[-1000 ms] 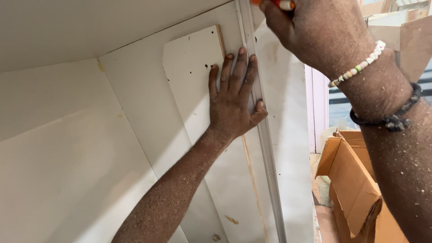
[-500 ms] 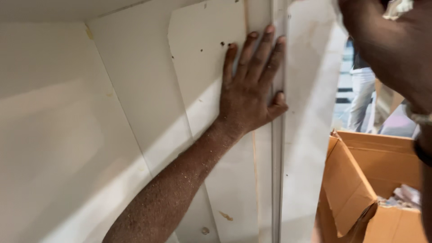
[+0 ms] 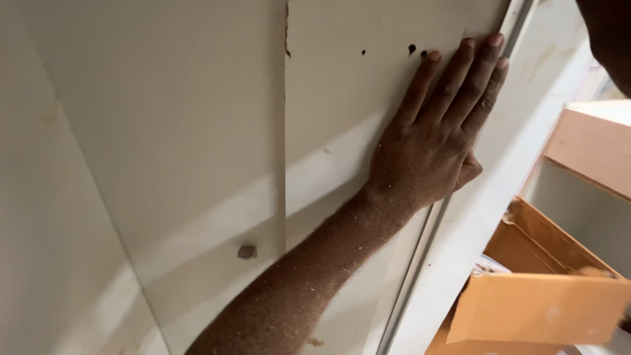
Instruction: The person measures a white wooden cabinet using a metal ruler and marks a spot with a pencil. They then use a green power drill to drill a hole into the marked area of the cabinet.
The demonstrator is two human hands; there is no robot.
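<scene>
My left hand (image 3: pixel 434 138) lies flat on a white board panel (image 3: pixel 342 112), fingers spread and pointing up. The fingertips reach the panel's right edge, beside a narrow metal strip (image 3: pixel 420 250). Small dark holes (image 3: pixel 412 48) dot the panel just left of the fingers. Sawdust specks cover the hand and forearm. Only a dark part of my right arm (image 3: pixel 608 33) shows at the top right corner; the right hand itself is out of frame.
A larger white board (image 3: pixel 151 164) lies behind the panel, with a small round mark (image 3: pixel 247 251) low on it. An open cardboard box (image 3: pixel 539 289) sits at the lower right, under a wooden shelf (image 3: pixel 591 151). A white frame edge (image 3: pixel 519 131) runs diagonally.
The view has moved closer and shifted left. My left hand stays pressed on the panel. My right hand, seen at the top right earlier, has risen out of frame.
</scene>
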